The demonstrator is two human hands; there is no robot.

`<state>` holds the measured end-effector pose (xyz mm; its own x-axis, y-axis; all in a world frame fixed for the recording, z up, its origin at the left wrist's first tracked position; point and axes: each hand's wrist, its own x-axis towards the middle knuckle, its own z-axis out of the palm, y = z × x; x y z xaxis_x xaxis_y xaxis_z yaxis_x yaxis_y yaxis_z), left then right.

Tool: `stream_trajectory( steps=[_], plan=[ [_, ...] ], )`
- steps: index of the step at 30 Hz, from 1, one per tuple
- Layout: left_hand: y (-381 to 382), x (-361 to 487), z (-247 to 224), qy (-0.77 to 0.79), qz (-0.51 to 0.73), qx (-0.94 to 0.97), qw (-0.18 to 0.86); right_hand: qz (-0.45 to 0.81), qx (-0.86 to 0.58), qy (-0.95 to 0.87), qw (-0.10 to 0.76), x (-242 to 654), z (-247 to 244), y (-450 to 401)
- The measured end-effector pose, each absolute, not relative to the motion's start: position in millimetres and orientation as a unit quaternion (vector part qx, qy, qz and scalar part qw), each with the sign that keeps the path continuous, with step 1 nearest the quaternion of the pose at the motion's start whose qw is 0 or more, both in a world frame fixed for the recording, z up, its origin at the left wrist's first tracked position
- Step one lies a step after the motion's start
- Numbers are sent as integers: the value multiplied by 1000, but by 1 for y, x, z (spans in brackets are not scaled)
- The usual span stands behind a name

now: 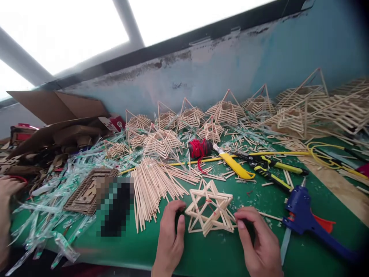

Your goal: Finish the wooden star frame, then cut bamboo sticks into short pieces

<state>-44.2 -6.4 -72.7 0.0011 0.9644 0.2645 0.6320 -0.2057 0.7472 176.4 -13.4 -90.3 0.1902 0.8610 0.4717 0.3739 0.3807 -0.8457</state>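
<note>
A star-shaped frame of pale wooden sticks (pixel 210 209), with a bit of red thread inside, rests on the green table at the front. Close to its left side is my left hand (pixel 172 234), its thumb and fingers curved and apart, holding nothing. My right hand (pixel 257 238) is at the frame's right corner, thumb and index finger near together by a stick end; whether they grip it is hard to tell. A fan of loose sticks (pixel 152 188) lies left of the frame.
A blue glue gun (pixel 300 211) lies at the right, near pliers (pixel 271 173) and a yellow cutter (pixel 236 166). Red thread spool (pixel 199 148) and several stick structures (pixel 163 142) stand behind. Plastic strips and cardboard (pixel 86 190) cover the left; another person's hand (pixel 10 186) is at the left edge.
</note>
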Motion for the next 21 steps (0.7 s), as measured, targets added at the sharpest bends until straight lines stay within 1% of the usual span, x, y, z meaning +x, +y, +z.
stream_trajectory(
  steps=[5, 9, 15, 21],
  plan=[
    [-6, -44, -71, 579, 370, 695, 214, 244, -536, -551, 591, 163, -77, -14],
    [-5, -45, -71, 589, 350, 690, 233, 262, -549, -531, 590, 155, -71, -15],
    [-7, -52, -78, 582, 310, 714, 236, 269, -548, -529, 590, 154, -68, -13],
    [-6, -53, -81, 573, 307, 726, 225, 269, -551, -536, 580, 157, -69, -13]
  ],
)
